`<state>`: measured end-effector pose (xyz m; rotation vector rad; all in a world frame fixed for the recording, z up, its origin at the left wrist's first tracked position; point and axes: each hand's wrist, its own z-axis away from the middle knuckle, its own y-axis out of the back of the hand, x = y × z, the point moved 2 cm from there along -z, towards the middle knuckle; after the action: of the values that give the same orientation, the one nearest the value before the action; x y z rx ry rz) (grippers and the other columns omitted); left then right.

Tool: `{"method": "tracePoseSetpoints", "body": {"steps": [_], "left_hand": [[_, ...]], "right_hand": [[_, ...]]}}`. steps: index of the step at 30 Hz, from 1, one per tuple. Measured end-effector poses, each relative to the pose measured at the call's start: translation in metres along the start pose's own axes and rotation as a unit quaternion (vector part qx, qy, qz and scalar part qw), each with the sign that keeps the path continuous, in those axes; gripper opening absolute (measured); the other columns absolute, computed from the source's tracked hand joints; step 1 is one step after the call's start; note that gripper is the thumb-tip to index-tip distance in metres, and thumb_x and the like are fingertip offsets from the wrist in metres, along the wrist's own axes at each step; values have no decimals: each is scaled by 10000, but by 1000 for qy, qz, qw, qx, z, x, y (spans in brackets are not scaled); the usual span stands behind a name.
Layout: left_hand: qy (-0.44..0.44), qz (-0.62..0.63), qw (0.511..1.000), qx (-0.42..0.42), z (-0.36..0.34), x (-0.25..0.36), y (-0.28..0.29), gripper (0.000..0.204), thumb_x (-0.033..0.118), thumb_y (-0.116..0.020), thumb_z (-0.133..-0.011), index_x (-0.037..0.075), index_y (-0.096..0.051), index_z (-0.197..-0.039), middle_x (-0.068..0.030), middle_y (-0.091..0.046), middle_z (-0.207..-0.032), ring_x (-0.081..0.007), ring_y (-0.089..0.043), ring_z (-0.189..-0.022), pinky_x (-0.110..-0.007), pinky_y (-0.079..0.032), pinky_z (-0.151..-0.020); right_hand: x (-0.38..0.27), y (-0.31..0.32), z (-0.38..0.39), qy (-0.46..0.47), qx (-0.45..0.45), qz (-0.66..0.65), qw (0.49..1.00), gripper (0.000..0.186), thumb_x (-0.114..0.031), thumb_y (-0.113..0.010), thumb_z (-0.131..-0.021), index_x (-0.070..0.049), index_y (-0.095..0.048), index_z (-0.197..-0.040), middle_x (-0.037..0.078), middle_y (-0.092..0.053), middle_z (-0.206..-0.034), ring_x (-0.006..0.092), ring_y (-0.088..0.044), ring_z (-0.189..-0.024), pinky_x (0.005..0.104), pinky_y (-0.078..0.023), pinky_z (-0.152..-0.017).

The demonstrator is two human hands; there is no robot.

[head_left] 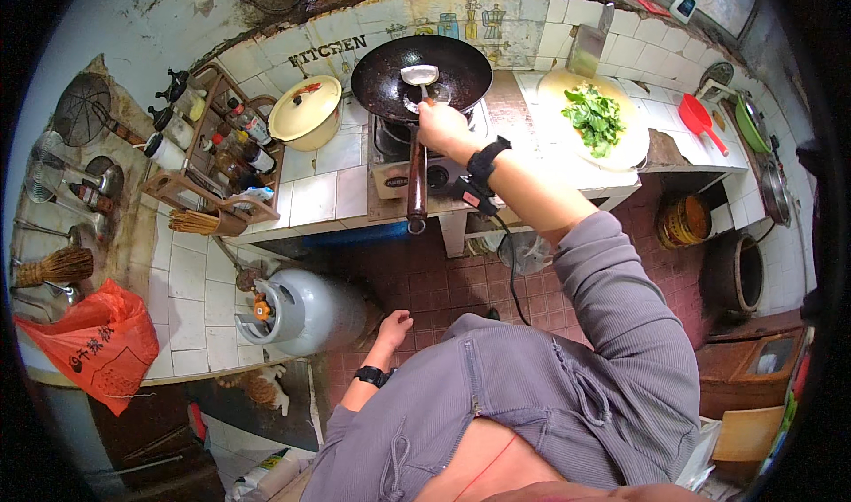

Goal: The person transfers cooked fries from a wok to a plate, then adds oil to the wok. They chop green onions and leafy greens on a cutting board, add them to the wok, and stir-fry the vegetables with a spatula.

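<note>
My right hand (443, 131) is closed around the handle of a metal wok spatula (419, 74), whose pale head is inside the black wok (372, 76). The wok sits on a gas stove (399, 183), and its long dark handle (417, 187) points back toward me. Only a little shiny liquid shows at the bottom of the wok, partly behind my hand. Low at my side hangs my left hand (394, 328), fingers loosely apart and nothing in them, near the grey gas cylinder (324, 311). Right of the stove, chopped green leaves (594, 119) lie on a round board (632, 147).
Left of the wok stands a lidded cream pot (304, 112), then a brown rack (168, 187) of bottles. A cleaver (585, 54) leans against the back wall. Farther right lies a red scoop (696, 116). A cat (266, 388) rests low at the left.
</note>
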<state>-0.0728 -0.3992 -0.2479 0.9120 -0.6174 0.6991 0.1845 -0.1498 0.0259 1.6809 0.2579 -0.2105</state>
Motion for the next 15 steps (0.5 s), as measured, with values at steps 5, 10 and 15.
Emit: {"method": "tracePoseSetpoints", "body": {"steps": [5,10,15], "left_hand": [[10,27,999,39,-7,-18,14,340,186,-613,-796,4,-568,-1080,-146,-628,-980,-214,-593,-912,-306,-465,-791],[63,99,993,32,-30,-21,19,342,192,-611,-796,3,-570,-1078,-137,-628,-1001,-210,-594,-919,-304,-462,-806],[-6,50,999,11,-56,27,20,328,182,-596,-809,2,-565,-1082,-136,-623,-1007,-210,-586,-948,-302,-456,-825]], "right_hand": [[50,50,3,64,-68,52,994,223,-162,-565,-697,-90,-654,-888,132,-644,-864,291,-624,-821,396,-506,-726],[97,111,15,107,-69,118,985,284,-171,-580,-685,-167,-651,-959,91,-644,-868,283,-613,-849,389,-499,-732],[85,63,0,136,-2,77,988,289,-179,-612,-672,-156,-631,-960,100,-635,-850,283,-610,-845,388,-496,-723]]}}
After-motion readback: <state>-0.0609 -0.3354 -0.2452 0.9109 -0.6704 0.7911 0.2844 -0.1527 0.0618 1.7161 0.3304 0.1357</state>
